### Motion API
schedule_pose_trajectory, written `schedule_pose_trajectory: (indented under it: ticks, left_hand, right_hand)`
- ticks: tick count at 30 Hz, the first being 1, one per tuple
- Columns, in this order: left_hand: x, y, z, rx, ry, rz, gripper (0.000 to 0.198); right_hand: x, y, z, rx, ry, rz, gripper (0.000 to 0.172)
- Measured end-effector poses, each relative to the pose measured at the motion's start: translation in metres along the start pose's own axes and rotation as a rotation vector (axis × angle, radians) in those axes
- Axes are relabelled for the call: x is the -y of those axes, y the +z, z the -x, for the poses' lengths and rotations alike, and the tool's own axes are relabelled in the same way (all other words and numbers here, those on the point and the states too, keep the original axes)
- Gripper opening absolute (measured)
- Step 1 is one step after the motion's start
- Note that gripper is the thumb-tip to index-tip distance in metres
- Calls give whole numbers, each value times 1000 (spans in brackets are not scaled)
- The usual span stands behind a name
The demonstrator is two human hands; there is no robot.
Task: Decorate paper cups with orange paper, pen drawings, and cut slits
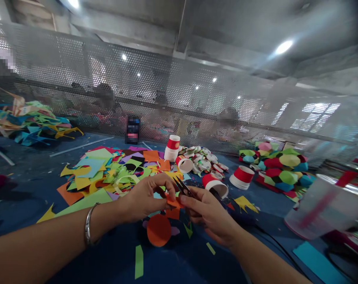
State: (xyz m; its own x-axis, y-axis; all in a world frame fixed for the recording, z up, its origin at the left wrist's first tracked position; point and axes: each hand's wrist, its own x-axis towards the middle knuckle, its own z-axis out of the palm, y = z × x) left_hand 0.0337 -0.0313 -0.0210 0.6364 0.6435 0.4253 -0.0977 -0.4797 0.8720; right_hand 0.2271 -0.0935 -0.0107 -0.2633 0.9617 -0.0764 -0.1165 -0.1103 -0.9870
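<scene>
My left hand (151,197) is closed in a pinch on a small piece of orange paper (173,213), in the middle of the view. In my right hand (207,209) is a pair of small dark scissors (182,187), blades pointing up and to the left. The two hands nearly meet over the paper, and fingers hide part of it. Just below them an orange paper circle (159,230) lies on the blue table (102,260), with bits of purple paper (175,230) at its edge. A green strip (139,262) lies nearer to me.
Coloured paper scraps (93,165) are heaped to the left. Red-and-white paper cups (242,177) stand or lie beyond my right hand, near a pile of round pieces (201,158). At right are colourful paper balls (285,165) and a translucent cup (321,209). A perforated screen (155,86) rises behind.
</scene>
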Motion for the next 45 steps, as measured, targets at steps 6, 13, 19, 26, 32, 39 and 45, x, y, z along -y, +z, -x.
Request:
schedule_pose_trajectory:
  ticks: [6,13,19,26,32,39,45]
  left_hand:
    - [-4,5,0,-100,-198,74,15]
    - [-13,9,5,16,-445,482,28]
    - [-11,11,6,-86,-496,518,25]
    - [-15,10,1,-197,-470,611,20]
    - [-15,-2,-4,-238,-462,727,15]
    - [-14,-7,-7,-352,-535,787,10]
    - [-20,-8,-9,-418,-585,765,10]
  right_hand:
    - [1,2,0,-70,-52,20,29]
    - [-7,-4,-5,-187,-214,126,29]
    - [-7,-1,-5,-199,-268,270,32]
    - [-8,1,-4,-185,-260,319,31]
    - [-6,4,-3,-137,-178,215,31]
    - [-2,6,2,-22,-91,111,36]
    - [0,8,3,14,-60,61,41]
